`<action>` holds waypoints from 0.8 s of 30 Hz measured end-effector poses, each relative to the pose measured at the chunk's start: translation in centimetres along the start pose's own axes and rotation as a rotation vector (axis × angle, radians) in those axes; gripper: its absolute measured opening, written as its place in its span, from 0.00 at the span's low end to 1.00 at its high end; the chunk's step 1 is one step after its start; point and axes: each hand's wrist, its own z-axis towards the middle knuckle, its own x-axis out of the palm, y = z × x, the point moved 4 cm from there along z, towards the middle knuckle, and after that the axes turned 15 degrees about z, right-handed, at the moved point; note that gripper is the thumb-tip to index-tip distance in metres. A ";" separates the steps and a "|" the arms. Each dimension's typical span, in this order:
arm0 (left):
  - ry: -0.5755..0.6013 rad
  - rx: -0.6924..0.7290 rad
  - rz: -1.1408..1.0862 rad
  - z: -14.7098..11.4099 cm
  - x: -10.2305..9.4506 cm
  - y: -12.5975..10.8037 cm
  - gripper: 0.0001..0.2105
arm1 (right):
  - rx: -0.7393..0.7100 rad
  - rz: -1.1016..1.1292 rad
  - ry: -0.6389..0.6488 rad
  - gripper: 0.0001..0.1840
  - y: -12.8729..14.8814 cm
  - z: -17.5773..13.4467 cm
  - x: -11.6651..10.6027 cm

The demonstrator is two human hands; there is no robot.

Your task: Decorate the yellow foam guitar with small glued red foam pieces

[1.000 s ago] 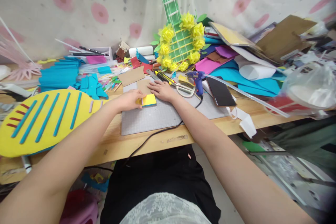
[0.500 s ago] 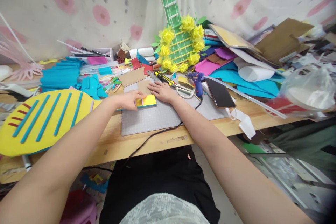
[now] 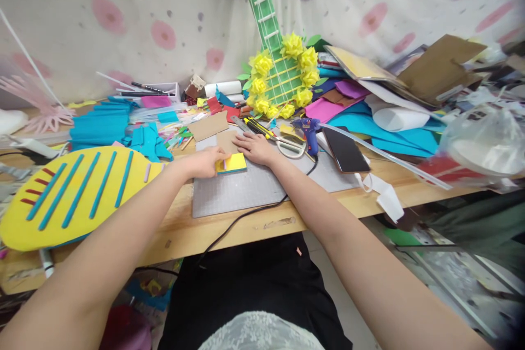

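Note:
A yellow cardboard guitar (image 3: pixel 77 191) with blue side edges lies on the left of the table, its neck reaching right under my left arm. Blue, dark red and lilac strips are set across it. My left hand (image 3: pixel 207 163) is closed at the neck's end, fingertips pinched at a small lilac strip (image 3: pixel 224 164) on the yellow surface. Beyond it, my right hand (image 3: pixel 256 149) lies flat with fingers spread, next to the neck's tip, over the grey cutting mat (image 3: pixel 229 195) and a piece of brown cardboard (image 3: pixel 226 140). It holds nothing.
Scissors (image 3: pixel 292 149), a yellow-black cutter (image 3: pixel 259 127), a blue glue gun (image 3: pixel 309 134) and a phone (image 3: pixel 345 149) lie right of my hands. The gun's black cord (image 3: pixel 246 210) crosses the mat. A green flowered guitar (image 3: pixel 283 82) stands behind; blue paper (image 3: pixel 98 123) lies left.
The view has shifted slightly, so the table sits lower in it. My left hand stays at the neck's end, where one lilac strip shows now instead of two. My right hand stays flat.

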 end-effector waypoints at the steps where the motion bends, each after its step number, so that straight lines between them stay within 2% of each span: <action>1: -0.003 0.002 -0.002 0.0 0.0 0.0 0.31 | 0.001 0.000 -0.001 0.23 0.0 0.0 0.0; 10: 0.039 0.001 0.020 0.0 -0.4 -0.2 0.32 | 0.003 0.052 -0.044 0.23 -0.1 0.0 0.1; 24: 0.057 0.005 0.031 0.1 -0.7 -0.2 0.32 | 0.018 0.105 -0.044 0.22 -0.2 -0.1 -0.1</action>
